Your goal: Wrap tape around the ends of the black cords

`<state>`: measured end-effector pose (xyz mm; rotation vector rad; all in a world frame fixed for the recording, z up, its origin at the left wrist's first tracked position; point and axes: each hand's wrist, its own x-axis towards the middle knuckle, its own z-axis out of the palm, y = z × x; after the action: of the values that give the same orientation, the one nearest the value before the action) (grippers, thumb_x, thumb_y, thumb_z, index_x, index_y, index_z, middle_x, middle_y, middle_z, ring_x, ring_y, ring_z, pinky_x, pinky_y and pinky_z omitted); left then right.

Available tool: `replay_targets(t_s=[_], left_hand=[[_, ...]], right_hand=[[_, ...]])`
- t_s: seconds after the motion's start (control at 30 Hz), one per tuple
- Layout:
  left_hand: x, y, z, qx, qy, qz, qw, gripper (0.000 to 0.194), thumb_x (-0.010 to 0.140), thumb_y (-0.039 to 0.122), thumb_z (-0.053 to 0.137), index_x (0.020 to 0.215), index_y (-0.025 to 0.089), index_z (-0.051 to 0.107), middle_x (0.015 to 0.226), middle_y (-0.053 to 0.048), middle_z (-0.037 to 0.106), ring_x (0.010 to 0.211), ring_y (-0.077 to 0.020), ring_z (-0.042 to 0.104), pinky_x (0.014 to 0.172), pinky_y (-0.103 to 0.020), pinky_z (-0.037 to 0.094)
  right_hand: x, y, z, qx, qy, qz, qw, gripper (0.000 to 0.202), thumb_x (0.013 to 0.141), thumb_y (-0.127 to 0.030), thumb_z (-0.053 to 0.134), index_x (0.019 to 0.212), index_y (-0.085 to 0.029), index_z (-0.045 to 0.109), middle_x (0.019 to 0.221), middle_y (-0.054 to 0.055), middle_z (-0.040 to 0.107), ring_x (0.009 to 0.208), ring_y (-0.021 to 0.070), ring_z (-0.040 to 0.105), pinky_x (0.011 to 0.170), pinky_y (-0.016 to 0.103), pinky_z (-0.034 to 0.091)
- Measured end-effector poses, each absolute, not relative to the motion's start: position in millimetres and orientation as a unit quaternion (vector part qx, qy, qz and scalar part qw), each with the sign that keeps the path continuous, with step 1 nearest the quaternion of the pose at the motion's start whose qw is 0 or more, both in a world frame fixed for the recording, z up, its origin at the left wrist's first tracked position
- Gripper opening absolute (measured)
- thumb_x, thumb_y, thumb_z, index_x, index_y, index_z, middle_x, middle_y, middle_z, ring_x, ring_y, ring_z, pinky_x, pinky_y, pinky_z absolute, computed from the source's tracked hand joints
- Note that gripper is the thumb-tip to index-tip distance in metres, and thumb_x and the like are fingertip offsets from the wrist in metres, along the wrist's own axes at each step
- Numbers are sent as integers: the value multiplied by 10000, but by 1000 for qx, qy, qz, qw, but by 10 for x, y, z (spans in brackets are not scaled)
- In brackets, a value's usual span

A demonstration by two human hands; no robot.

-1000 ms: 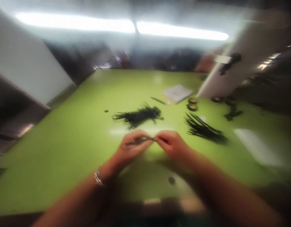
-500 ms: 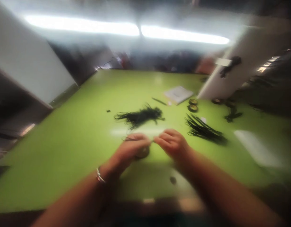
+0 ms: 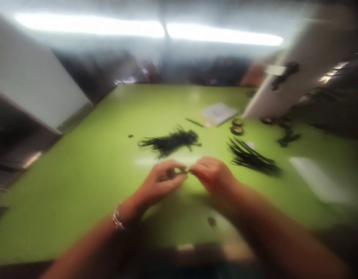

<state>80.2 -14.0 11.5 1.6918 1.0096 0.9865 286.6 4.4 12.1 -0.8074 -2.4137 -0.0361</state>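
My left hand [image 3: 164,179] pinches a thin dark cord [image 3: 180,171] between thumb and fingertips, its fingers curved with a gap behind the pinch. Close beside it, my right hand [image 3: 212,173] is closed, with its fingertips at the other end of the same cord. Blur hides the cord's exact kind. Just beyond both hands lies a tangled bundle of black cords [image 3: 173,142] on the green table [image 3: 88,182]. A straighter bundle of black cords [image 3: 253,157] rests to the right of my right hand.
Two rolls of black tape [image 3: 237,127], a white pad [image 3: 219,113] and a dark pen [image 3: 194,122] lie farther back. A pale panel [image 3: 279,87] stands at the right. A small dark round piece [image 3: 212,222] sits near the front edge.
My left hand has turned and its fingers have spread, showing a gap above the thumb. The round dark shape under it no longer shows. My right hand stays nearly in place.
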Motion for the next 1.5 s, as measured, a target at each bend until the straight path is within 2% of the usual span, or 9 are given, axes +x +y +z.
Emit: replay_targets(t_s=[0.23, 0.5, 0.67, 0.83, 0.97, 1.13, 1.23, 1.33, 1.5], left_hand=[[776, -136, 168, 497, 392, 369, 680, 305, 794, 398, 673, 729, 103, 636, 525, 29, 435, 470, -64, 349, 464, -216, 242], [805, -144, 25, 774, 396, 416, 268, 97, 817, 157, 583, 773, 157, 670, 771, -58, 607, 721, -158, 541, 679, -284, 442], [812, -155, 4, 817, 348, 411, 205, 148, 838, 112, 558, 919, 143, 678, 877, -92, 619, 787, -167, 570, 723, -295, 472], [806, -129, 127, 756, 371, 419, 338, 201, 791, 218, 681, 979, 150, 700, 925, -97, 646, 834, -181, 582, 762, -307, 473], [766, -129, 169, 569, 399, 383, 609, 222, 810, 349, 670, 785, 129, 690, 622, -16, 556, 537, -97, 463, 517, -233, 364], [721, -132, 160, 496, 367, 321, 719, 250, 783, 364, 698, 745, 124, 638, 559, 16, 471, 465, -65, 370, 461, -213, 265], [730, -144, 180, 590, 392, 334, 622, 205, 806, 332, 668, 756, 140, 617, 598, 3, 501, 520, -91, 420, 496, -229, 315], [748, -160, 173, 747, 403, 376, 373, 127, 818, 251, 630, 744, 148, 618, 696, -36, 563, 631, -132, 485, 592, -268, 390], [760, -181, 95, 867, 347, 325, 152, 80, 845, 159, 537, 850, 160, 617, 833, -81, 606, 749, -177, 552, 676, -295, 445]], right_hand=[[2886, -2, 170, -256, -900, -177, 303, 144, 927, -124, 496, 945, -177, 628, 743, 26, 648, 716, 165, 470, 686, 319, 331], [2771, 7, 109, -355, -892, 122, 252, 171, 942, -267, 498, 870, -176, 624, 800, 33, 657, 762, 159, 536, 727, 300, 379], [2786, 8, 146, -391, -832, 316, 234, 250, 918, -214, 491, 687, -174, 579, 616, -34, 578, 578, 100, 494, 552, 216, 370], [2852, 24, 139, -353, -881, 90, 304, 187, 924, -217, 516, 786, -173, 634, 651, 2, 601, 619, 121, 500, 591, 250, 362], [2887, -19, 148, -274, -895, -149, 319, 130, 914, -141, 517, 898, -186, 637, 645, 6, 597, 624, 141, 467, 613, 297, 339], [2914, -56, 205, -193, -899, -184, 349, 213, 894, -117, 552, 1081, -213, 582, 720, -10, 659, 698, 145, 515, 676, 308, 376], [2905, -7, 169, -203, -903, -156, 346, 154, 900, -128, 546, 1010, -219, 603, 759, -1, 681, 748, 151, 543, 750, 317, 398], [2870, 49, 95, -254, -909, -51, 327, 67, 901, -211, 566, 929, -185, 621, 787, 38, 675, 771, 169, 555, 759, 325, 411], [2820, 29, 78, -305, -916, 165, 201, 168, 939, -248, 494, 872, -177, 631, 819, 38, 678, 728, 151, 580, 697, 282, 429]])
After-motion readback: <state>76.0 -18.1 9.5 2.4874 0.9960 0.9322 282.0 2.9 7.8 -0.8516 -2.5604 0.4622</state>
